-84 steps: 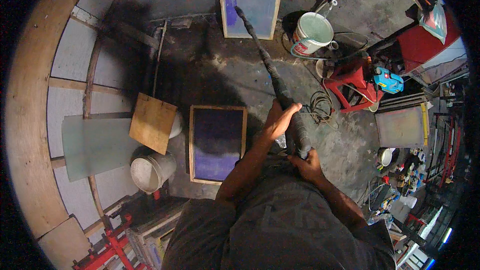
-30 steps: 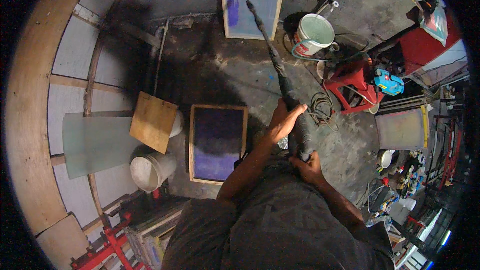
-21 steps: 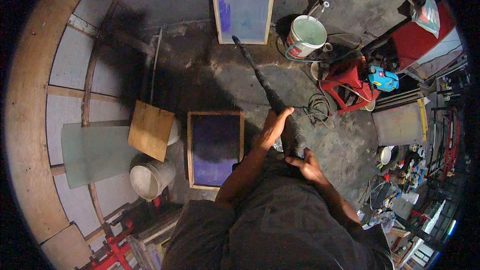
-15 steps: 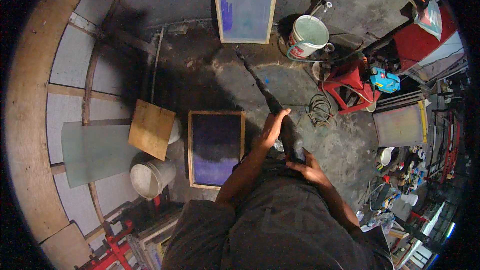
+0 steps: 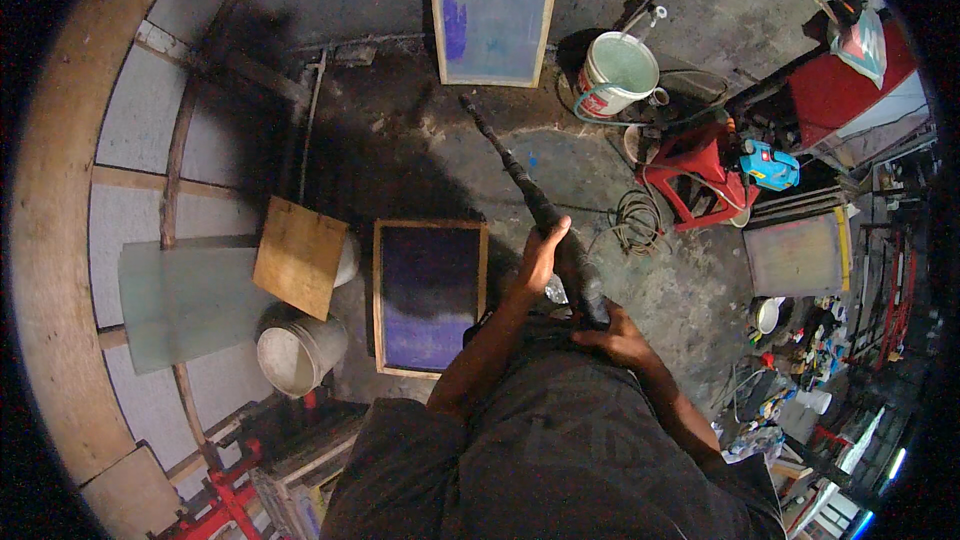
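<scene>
Both my hands hold a long black spray lance (image 5: pixel 528 190) that tapers toward its far tip. My left hand (image 5: pixel 541 256) is wrapped round its middle, thumb along the top. At the thick near end, close to my waist, my right hand (image 5: pixel 618 338) grips the lance; part of its fingers is hidden. The tip points at the foot of a wood-framed mesh screen (image 5: pixel 505 25), which leans upright on the far wall with a purple patch on its left side. A second framed screen (image 5: pixel 432 290), dark purple, stands left of my left forearm.
A white bucket of water (image 5: pixel 622 65) stands at the far right of the upright screen. A blue machine (image 5: pixel 770 164) sits by a red stool (image 5: pixel 690 175), with a coiled hose (image 5: pixel 638 222) on the floor. At left are a wooden board (image 5: pixel 300 258) and a tilted bucket (image 5: pixel 300 355).
The lance tip has swung slightly left, below the upright screen's lower left corner. Both hands keep their hold on it.
</scene>
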`<state>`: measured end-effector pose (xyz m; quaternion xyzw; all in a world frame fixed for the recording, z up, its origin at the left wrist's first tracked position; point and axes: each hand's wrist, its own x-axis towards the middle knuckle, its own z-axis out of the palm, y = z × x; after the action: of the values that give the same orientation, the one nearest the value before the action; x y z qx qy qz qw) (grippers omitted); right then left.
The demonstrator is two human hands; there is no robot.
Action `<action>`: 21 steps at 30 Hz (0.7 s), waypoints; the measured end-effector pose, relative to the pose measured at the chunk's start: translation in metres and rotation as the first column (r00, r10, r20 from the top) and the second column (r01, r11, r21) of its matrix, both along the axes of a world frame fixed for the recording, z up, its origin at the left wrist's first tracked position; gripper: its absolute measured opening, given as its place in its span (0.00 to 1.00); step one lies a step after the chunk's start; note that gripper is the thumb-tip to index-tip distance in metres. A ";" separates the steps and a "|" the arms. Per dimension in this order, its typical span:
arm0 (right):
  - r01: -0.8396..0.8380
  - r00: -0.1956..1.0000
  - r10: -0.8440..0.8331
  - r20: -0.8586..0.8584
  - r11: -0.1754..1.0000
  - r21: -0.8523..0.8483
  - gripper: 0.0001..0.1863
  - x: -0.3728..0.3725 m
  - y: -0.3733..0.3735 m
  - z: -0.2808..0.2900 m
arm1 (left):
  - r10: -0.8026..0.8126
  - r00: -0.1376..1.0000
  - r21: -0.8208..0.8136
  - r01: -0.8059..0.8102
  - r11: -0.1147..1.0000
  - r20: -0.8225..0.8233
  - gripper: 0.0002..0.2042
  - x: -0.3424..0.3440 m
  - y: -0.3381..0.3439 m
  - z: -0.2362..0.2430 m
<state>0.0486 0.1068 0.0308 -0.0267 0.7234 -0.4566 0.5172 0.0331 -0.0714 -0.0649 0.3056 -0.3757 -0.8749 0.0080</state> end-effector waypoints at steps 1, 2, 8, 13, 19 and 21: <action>-0.039 0.997 0.042 -0.064 0.998 0.048 0.48 0.004 0.008 -0.020 | 0.002 1.000 -0.027 -0.003 1.000 -0.027 0.22 -0.001 0.001 0.002; -0.075 0.988 0.088 -0.130 0.992 0.099 0.49 0.007 0.017 -0.047 | 0.002 1.000 -0.015 -0.002 1.000 0.014 0.22 -0.003 0.002 -0.001; -0.109 0.977 0.137 -0.163 0.979 0.170 0.50 0.003 -0.005 -0.038 | -0.020 0.993 0.096 0.009 0.995 0.116 0.18 -0.007 -0.004 -0.022; -0.128 0.973 0.160 -0.164 0.973 0.193 0.49 0.003 -0.011 -0.022 | -0.044 0.993 0.072 0.036 0.997 0.110 0.17 -0.003 -0.001 -0.021; -0.030 0.953 0.063 -0.296 0.993 0.114 0.30 0.017 0.004 -0.054 | -0.009 0.997 0.024 0.007 1.000 0.079 0.15 0.001 0.001 -0.015; -0.023 0.954 0.043 -0.296 0.997 0.071 0.32 0.017 0.002 -0.051 | -0.009 0.997 0.001 0.009 1.000 0.071 0.15 0.002 0.001 -0.014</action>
<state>0.0655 0.1089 -0.0199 -0.0898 0.8072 -0.4142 0.4108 0.0349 -0.0705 -0.0794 0.3349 -0.3768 -0.8636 -0.0094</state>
